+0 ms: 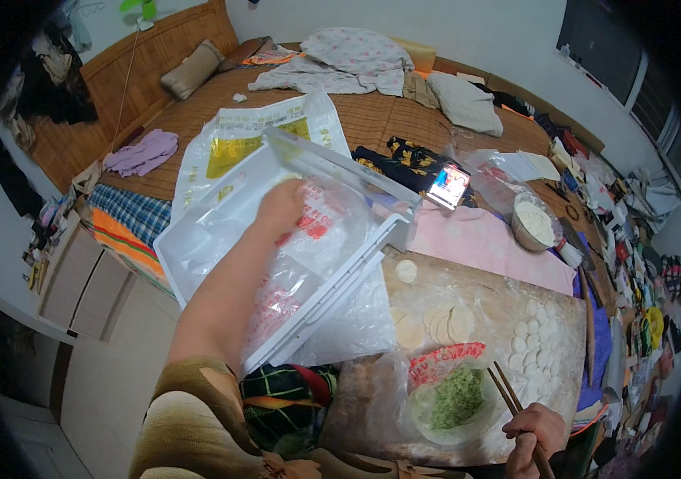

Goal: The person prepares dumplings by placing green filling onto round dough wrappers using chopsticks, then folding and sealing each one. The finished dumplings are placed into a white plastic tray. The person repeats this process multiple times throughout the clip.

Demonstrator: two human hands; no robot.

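Observation:
My left hand [281,205] reaches into a white plastic drawer [349,272], near its far side. Its fingertips are hidden, so whether they grip anything does not show. Clear plastic bags with red print [316,224] line the drawer beneath the hand. In my right hand [535,436] is a pair of wooden chopsticks [505,389], tips pointing up and left. Beside them, a plastic-lined bowl holds chopped green filling [459,396]. Overlapping round dough wrappers [448,321] lie behind the bowl, and a single wrapper [405,271] lies farther back. Several small dough pieces [535,347] are grouped to the right.
A floured wooden board [364,407] carries the dough and filling. Beyond it stand a lit phone [448,184] and a bowl of flour [535,223], with a pink cloth [484,236] between. The drawer rests on a printed plastic bag [196,170] on the bed [370,117]. Clutter lines the right side.

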